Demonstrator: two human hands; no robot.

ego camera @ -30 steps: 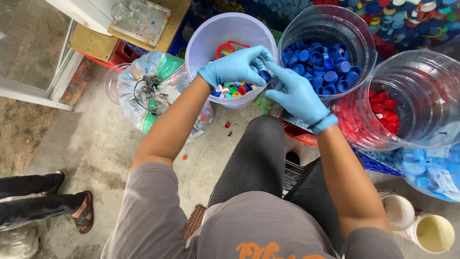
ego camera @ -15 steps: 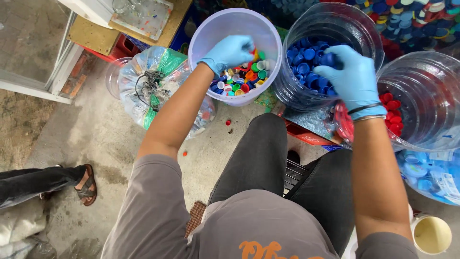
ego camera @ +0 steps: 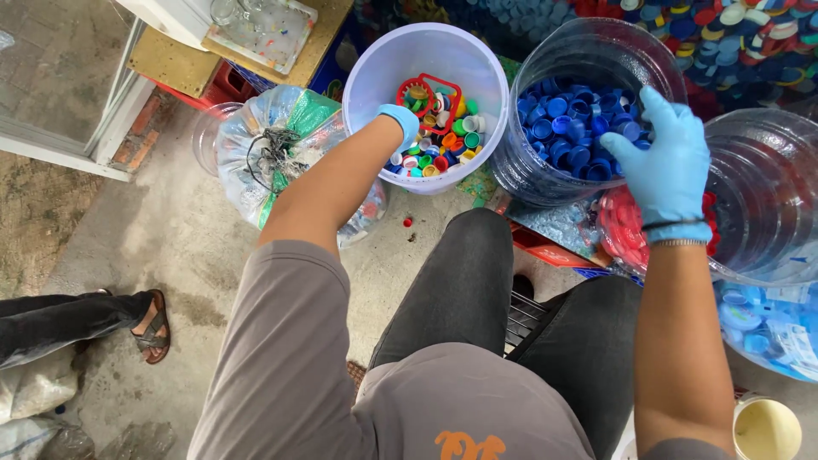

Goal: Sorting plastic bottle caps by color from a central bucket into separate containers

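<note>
My left hand (ego camera: 399,121), in a blue glove, reaches down into a pale bucket (ego camera: 375,68) of mixed coloured bottle caps (ego camera: 443,136); its fingers are hidden among the caps. My right hand (ego camera: 669,170), also gloved, hovers with fingers spread and nothing in it. It is above the gap between a clear jar of blue caps (ego camera: 571,128) and a clear jar of red caps (ego camera: 758,204). I sit with my knees just below the containers.
A clear plastic bag of scrap (ego camera: 281,153) lies left of the bucket. Another person's sandalled foot (ego camera: 149,328) rests at the left. A heap of mixed caps (ego camera: 733,34) fills the top right. A yellow cup (ego camera: 767,430) stands at the bottom right. A stray red cap (ego camera: 407,222) lies on the floor.
My right hand left the bucket, passed over the blue-cap jar and now hangs open further right. My left hand sank deeper into the mixed caps.
</note>
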